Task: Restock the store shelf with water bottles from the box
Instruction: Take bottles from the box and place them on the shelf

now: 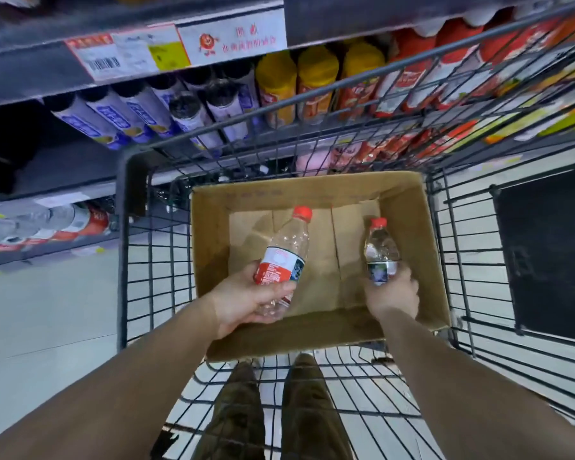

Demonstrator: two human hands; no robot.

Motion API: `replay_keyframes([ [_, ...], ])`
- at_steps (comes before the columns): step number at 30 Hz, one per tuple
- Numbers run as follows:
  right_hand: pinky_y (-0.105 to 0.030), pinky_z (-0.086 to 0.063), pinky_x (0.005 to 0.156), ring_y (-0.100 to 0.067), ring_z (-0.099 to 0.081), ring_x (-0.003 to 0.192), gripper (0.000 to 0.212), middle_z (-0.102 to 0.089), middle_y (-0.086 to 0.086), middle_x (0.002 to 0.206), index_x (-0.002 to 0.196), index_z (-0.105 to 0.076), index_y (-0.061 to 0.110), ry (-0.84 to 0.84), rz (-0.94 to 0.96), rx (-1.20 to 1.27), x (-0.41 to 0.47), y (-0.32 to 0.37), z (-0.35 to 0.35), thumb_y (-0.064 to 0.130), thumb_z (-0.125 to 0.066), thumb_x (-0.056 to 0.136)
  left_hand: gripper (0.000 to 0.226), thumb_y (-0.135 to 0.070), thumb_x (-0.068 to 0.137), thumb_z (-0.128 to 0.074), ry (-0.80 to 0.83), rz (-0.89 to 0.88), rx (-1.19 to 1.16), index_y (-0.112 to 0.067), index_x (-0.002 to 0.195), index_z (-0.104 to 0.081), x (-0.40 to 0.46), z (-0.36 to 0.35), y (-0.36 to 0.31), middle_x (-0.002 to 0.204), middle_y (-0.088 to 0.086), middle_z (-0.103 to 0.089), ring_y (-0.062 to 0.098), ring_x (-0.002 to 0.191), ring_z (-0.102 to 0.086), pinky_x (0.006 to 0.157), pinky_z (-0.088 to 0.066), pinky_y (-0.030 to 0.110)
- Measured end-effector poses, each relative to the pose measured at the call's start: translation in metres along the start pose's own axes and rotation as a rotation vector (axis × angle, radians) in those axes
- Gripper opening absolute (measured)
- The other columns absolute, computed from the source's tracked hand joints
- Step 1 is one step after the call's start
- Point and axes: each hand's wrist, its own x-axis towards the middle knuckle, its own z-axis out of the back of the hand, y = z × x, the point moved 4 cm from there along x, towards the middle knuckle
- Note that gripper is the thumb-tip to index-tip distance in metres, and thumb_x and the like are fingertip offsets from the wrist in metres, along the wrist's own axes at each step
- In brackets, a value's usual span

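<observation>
An open cardboard box point(425, 247) sits in a black wire shopping cart point(136, 247). My left hand point(246, 298) grips a clear water bottle point(287, 247) with a red cap and red label, held tilted above the box's left side. My right hand point(394, 295) grips a second red-capped water bottle point(380, 250) by its lower end, upright inside the box at the right. The box floor shows no other bottles. On the low shelf at the far left lie more water bottles point(47, 224) with red labels.
Store shelves point(30, 74) rise beyond the cart, holding blue-labelled bottles point(120, 117), yellow-capped drinks point(279, 88) and red cartons point(445, 61). Price tags point(166, 51) hang on the shelf edge. A black panel point(551, 254) stands at the right. My legs and shoes show beneath the cart mesh.
</observation>
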Motion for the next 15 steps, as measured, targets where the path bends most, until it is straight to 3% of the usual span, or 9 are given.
replay_keyframes([
  [4,-0.042,-0.046,0.099,-0.036,-0.053,0.116,0.079,-0.05,-0.016,0.126,0.128,-0.046,0.01,0.062,-0.034,0.028,0.021,0.003,-0.016,0.048,-0.08,0.068,0.053,-0.051,0.079,-0.063,-0.077,0.058,-0.051,-0.018,0.119,-0.056,0.008,0.004,0.019,0.099,0.011,-0.073,0.024,0.084,-0.071,0.081,-0.058,0.039],
  [6,-0.038,-0.053,0.085,-0.032,-0.061,0.105,0.076,-0.058,-0.01,0.118,0.124,-0.048,0.008,0.127,-0.055,0.157,0.028,0.005,-0.026,0.041,-0.084,0.066,0.037,-0.043,0.091,-0.057,-0.107,0.085,-0.084,-0.016,0.115,-0.058,0.01,0.006,0.025,0.095,0.012,-0.072,0.026,0.083,-0.07,0.082,-0.057,0.041],
  [9,-0.03,-0.054,0.059,-0.026,-0.066,0.075,0.052,-0.067,-0.01,0.096,0.117,-0.059,0.004,0.308,-0.104,0.476,0.022,0.009,-0.029,0.021,-0.081,0.074,0.035,-0.035,0.088,-0.062,-0.088,0.078,-0.13,-0.015,0.116,-0.057,0.006,0.009,0.027,0.1,0.012,-0.072,0.025,0.085,-0.071,0.075,-0.06,0.036],
  [11,-0.033,-0.057,0.065,-0.026,-0.067,0.074,0.04,-0.069,-0.013,0.092,0.119,-0.06,0.001,0.564,-0.12,0.704,0.003,0.016,-0.026,0.01,-0.072,0.082,0.042,-0.03,0.077,-0.069,-0.073,0.052,-0.171,-0.014,0.114,-0.057,-0.002,0.011,0.023,0.101,0.013,-0.073,0.025,0.087,-0.072,0.074,-0.061,0.036],
  [13,-0.046,-0.056,0.081,-0.031,-0.068,0.087,0.042,-0.07,-0.017,0.1,0.126,-0.054,0.003,0.779,-0.114,0.839,-0.024,0.022,-0.016,0.004,-0.065,0.085,0.05,-0.023,0.07,-0.076,-0.054,0.03,-0.194,-0.01,0.115,-0.057,-0.014,0.012,0.019,0.097,0.015,-0.073,0.027,0.082,-0.071,0.069,-0.061,0.038],
  [15,-0.051,-0.056,0.084,-0.035,-0.068,0.093,0.049,-0.069,-0.02,0.104,0.127,-0.051,0.003,0.951,-0.088,0.878,-0.057,0.031,-0.004,0.004,-0.065,0.081,0.057,-0.019,0.07,-0.082,-0.037,0.004,-0.195,-0.006,0.119,-0.056,-0.033,0.014,0.011,0.095,0.017,-0.072,0.028,0.077,-0.069,0.064,-0.058,0.036],
])
